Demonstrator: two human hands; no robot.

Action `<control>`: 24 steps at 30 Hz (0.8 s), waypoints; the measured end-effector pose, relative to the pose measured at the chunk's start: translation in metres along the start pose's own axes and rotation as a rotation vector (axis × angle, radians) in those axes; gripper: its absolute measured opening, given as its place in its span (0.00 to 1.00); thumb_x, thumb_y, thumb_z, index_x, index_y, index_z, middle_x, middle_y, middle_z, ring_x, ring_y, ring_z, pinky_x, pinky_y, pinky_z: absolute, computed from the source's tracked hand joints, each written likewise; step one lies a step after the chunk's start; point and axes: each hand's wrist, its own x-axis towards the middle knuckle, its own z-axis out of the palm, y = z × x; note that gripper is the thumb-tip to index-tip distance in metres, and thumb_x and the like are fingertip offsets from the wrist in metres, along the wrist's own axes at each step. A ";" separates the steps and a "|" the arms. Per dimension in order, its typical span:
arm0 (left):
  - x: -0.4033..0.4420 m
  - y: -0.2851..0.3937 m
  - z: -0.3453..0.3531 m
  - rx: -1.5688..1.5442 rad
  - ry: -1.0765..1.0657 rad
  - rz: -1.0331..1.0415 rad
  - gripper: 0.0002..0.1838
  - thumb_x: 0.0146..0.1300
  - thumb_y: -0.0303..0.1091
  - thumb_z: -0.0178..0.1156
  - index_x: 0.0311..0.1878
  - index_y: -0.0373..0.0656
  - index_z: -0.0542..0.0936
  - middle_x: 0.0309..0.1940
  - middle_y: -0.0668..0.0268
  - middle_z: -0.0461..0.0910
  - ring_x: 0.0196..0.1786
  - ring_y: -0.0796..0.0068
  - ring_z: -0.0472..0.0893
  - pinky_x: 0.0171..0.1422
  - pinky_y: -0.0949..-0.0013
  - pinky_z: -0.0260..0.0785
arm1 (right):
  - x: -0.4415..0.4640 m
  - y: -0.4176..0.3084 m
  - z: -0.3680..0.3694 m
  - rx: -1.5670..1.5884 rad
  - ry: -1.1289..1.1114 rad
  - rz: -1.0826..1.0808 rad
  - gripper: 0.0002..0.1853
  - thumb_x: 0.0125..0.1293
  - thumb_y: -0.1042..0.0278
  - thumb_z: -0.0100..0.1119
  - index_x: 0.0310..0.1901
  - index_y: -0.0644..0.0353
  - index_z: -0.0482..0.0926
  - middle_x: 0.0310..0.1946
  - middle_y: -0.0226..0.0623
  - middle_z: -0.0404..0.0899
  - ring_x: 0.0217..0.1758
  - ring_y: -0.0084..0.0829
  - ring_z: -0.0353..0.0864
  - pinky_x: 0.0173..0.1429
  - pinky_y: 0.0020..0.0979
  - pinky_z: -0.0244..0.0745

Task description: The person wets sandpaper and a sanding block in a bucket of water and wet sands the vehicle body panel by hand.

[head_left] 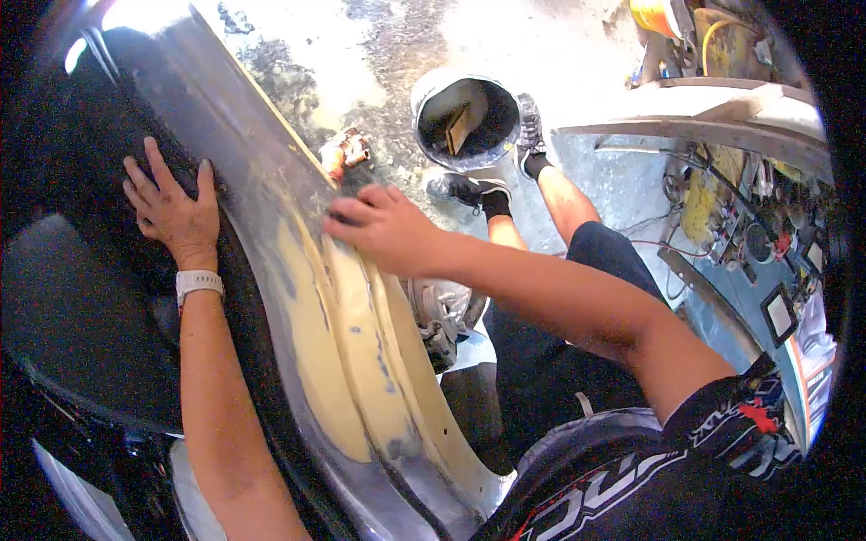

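A car's door sill (338,361) runs diagonally through the head view, bare grey metal in places and coated with cream-coloured body filler along its ridges. My left hand (180,206), with a white band at the wrist, lies with fingers spread on the dark area at the sill's inner side. On the filled part rests my right hand (383,230), its fingers bent down against the ridge. Whatever may be under those fingers is hidden, and the fingertips are slightly blurred.
Beyond the sill stands a bucket (424,113) with a flat brown piece (460,126) inside. An orange-brown tool (347,151) lies on the stained floor beside the sill. My shoes (469,189) are near the bucket. Cluttered tools and parts (722,216) fill the right side.
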 end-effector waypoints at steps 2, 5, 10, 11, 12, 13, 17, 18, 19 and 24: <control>0.001 0.001 -0.001 -0.001 -0.008 -0.010 0.47 0.63 0.61 0.64 0.82 0.69 0.54 0.82 0.57 0.50 0.79 0.40 0.55 0.70 0.27 0.56 | 0.012 0.012 0.004 -0.085 0.044 -0.048 0.31 0.60 0.67 0.58 0.68 0.43 0.75 0.64 0.33 0.72 0.60 0.41 0.71 0.63 0.42 0.67; -0.002 0.002 0.001 0.019 -0.023 -0.024 0.47 0.63 0.61 0.65 0.82 0.69 0.54 0.82 0.56 0.50 0.79 0.40 0.55 0.70 0.28 0.56 | 0.002 0.015 0.010 0.036 0.018 0.000 0.34 0.56 0.69 0.61 0.69 0.43 0.75 0.64 0.35 0.70 0.61 0.42 0.69 0.64 0.43 0.65; -0.001 0.002 0.002 0.042 -0.013 -0.028 0.47 0.63 0.61 0.65 0.82 0.69 0.54 0.82 0.56 0.51 0.79 0.40 0.56 0.70 0.29 0.57 | -0.018 0.005 0.006 0.206 -0.019 0.007 0.37 0.53 0.70 0.62 0.70 0.44 0.74 0.64 0.34 0.70 0.61 0.44 0.68 0.66 0.44 0.64; -0.002 0.001 0.002 0.038 -0.008 -0.021 0.47 0.63 0.61 0.65 0.82 0.69 0.54 0.82 0.56 0.51 0.79 0.40 0.56 0.71 0.30 0.57 | -0.018 0.006 0.007 0.163 -0.027 0.006 0.35 0.55 0.70 0.61 0.69 0.44 0.75 0.64 0.34 0.70 0.62 0.43 0.68 0.67 0.44 0.64; -0.002 0.001 0.002 0.036 -0.002 -0.012 0.47 0.63 0.61 0.65 0.82 0.69 0.54 0.82 0.56 0.51 0.79 0.40 0.56 0.71 0.30 0.57 | -0.011 0.008 0.009 0.060 0.035 -0.032 0.34 0.56 0.68 0.61 0.68 0.43 0.74 0.63 0.34 0.71 0.62 0.43 0.68 0.65 0.44 0.65; -0.001 0.001 0.001 0.035 -0.005 -0.017 0.47 0.63 0.61 0.65 0.82 0.70 0.54 0.82 0.56 0.51 0.79 0.40 0.56 0.71 0.30 0.57 | 0.000 0.015 0.012 -0.043 0.099 -0.071 0.33 0.57 0.66 0.61 0.68 0.42 0.74 0.62 0.33 0.71 0.62 0.42 0.68 0.63 0.44 0.66; 0.000 0.001 0.002 0.041 -0.006 -0.014 0.46 0.65 0.64 0.63 0.82 0.70 0.53 0.83 0.56 0.50 0.79 0.39 0.56 0.71 0.29 0.57 | 0.019 0.028 0.011 -0.170 0.153 -0.146 0.31 0.58 0.64 0.59 0.67 0.41 0.75 0.61 0.34 0.72 0.61 0.41 0.70 0.60 0.45 0.67; -0.001 0.000 0.003 0.039 0.001 -0.010 0.46 0.66 0.65 0.61 0.82 0.69 0.53 0.83 0.55 0.50 0.80 0.39 0.56 0.71 0.28 0.57 | 0.017 0.028 0.009 -0.173 0.142 -0.135 0.31 0.59 0.64 0.59 0.67 0.42 0.75 0.61 0.35 0.72 0.61 0.42 0.70 0.61 0.45 0.67; -0.001 -0.001 0.004 0.050 -0.003 -0.017 0.46 0.66 0.65 0.62 0.82 0.69 0.53 0.83 0.55 0.50 0.80 0.39 0.56 0.71 0.28 0.57 | 0.014 0.027 0.008 -0.087 0.089 -0.108 0.31 0.58 0.64 0.59 0.67 0.42 0.75 0.61 0.35 0.72 0.60 0.42 0.70 0.61 0.46 0.67; -0.001 -0.003 0.004 0.059 -0.003 -0.008 0.46 0.65 0.65 0.62 0.82 0.69 0.53 0.83 0.55 0.50 0.79 0.39 0.57 0.71 0.28 0.58 | -0.035 -0.017 -0.009 0.275 -0.030 -0.090 0.34 0.52 0.65 0.62 0.66 0.49 0.76 0.61 0.35 0.74 0.58 0.44 0.72 0.63 0.46 0.68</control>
